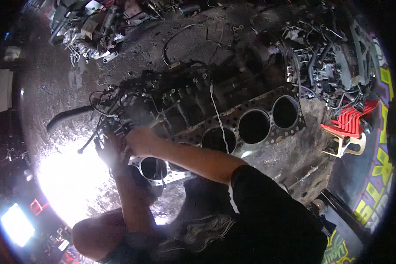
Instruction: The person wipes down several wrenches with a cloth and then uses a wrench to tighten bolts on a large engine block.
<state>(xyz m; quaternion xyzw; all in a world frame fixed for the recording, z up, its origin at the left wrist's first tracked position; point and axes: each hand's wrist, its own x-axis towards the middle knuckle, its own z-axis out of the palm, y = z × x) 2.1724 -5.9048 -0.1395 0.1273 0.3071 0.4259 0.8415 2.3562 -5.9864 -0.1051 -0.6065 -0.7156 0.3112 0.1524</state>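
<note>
My left hand [112, 154] reaches to the left end of a large engine block [238, 118], its fingers apart among wires and small metal parts [119, 105]. Right beside it, my right hand [141, 140] is closed around a slim metal wrench [160, 118], whose ring-shaped end sticks out past the knuckles. What the wrench's other end touches is hidden by my hands. Several round cylinder bores [254, 126] open in the flat face of the block, and my right forearm crosses over part of it. A white cord [218, 113] lies across the block.
A black hose [68, 117] lies left of the block. Engine parts are heaped at the far left [97, 31], and another wired engine [323, 66] stands far right. Red stacked chairs [352, 119] stand by the painted wall. Strong glare [75, 176] washes out the floor at left.
</note>
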